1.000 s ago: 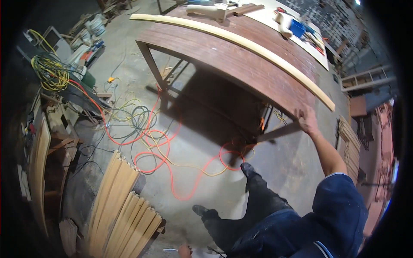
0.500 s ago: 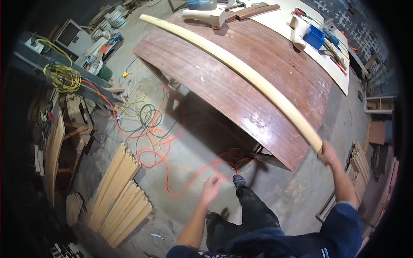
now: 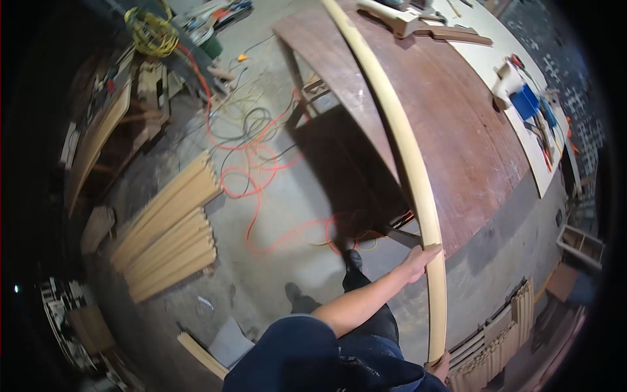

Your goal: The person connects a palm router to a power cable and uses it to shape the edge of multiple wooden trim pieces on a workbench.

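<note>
A long pale wooden rail [image 3: 418, 176] runs from the far side of the reddish-brown wooden table [image 3: 470, 163] back toward my body. Its near part extends past the table's near corner. My left hand [image 3: 416, 263] is closed round the rail just off that corner, the thumb side over its upper face. At the rail's near end my right hand [image 3: 439, 367] grips it low beside my hip; part of that hand is hidden by the rail.
A carved pale wood piece [image 3: 398, 21], dark wood strips [image 3: 457, 34] and a blue bin [image 3: 524, 102] sit on the table's far side. Orange and dark cords [image 3: 261, 163] tangle on the floor left of the table. Stacked wooden pieces [image 3: 171, 215] lie at left, more [image 3: 503, 333] at right.
My left hand, free before, has taken hold of the rail. My right hand has drawn the rail's end back toward my body, and the view has turned right.
</note>
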Demonstrator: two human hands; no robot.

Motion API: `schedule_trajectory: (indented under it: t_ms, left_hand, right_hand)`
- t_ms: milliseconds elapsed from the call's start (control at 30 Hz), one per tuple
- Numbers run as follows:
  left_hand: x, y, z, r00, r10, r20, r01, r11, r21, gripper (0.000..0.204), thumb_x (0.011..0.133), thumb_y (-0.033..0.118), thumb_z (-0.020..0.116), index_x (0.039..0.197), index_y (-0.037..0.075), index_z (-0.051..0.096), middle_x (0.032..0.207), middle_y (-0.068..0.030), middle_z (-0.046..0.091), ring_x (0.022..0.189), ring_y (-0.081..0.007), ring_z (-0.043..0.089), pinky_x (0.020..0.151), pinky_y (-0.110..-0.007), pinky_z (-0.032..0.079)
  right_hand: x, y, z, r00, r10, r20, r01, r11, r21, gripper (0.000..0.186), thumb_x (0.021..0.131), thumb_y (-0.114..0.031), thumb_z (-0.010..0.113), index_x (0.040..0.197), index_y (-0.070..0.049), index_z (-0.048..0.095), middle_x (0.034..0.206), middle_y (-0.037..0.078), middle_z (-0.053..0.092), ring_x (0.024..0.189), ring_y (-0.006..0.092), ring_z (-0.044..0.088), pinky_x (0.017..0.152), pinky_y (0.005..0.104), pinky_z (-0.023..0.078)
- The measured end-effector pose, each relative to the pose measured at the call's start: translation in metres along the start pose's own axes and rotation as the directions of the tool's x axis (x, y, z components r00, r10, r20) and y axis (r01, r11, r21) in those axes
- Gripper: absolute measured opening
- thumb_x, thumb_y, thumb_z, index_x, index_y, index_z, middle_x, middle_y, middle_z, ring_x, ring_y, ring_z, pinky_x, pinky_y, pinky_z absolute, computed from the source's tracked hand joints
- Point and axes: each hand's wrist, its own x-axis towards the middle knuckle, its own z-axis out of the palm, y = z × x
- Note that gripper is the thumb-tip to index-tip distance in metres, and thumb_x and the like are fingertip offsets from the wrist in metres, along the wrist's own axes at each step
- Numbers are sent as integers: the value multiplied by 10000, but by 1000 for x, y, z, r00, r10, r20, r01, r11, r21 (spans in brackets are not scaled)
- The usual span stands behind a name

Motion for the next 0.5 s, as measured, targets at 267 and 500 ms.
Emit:
schedule_trajectory:
  t_ms: [267,500]
  left_hand:
    - [-82,-28,-29,974,114,-195,-105,993,58,296,972,301,652,1089,30,623,962,-58,656,845,-157,648,752,-342,559]
    - [-229,-62,-91,919,248,-305,-236,969,76,395,962,324,676,1187,12,585,1027,-64,663,914,-157,643,787,-336,547]
  right_hand:
    - [-30,56,45,993,67,-93,-16,884,468,377,717,-95,740,1057,-58,582,951,125,674,886,237,653,787,353,518]
    - [-92,1,72,1000,-27,5,26,997,67,385,712,-108,747,1058,-61,583,946,123,680,883,242,659,785,357,521]
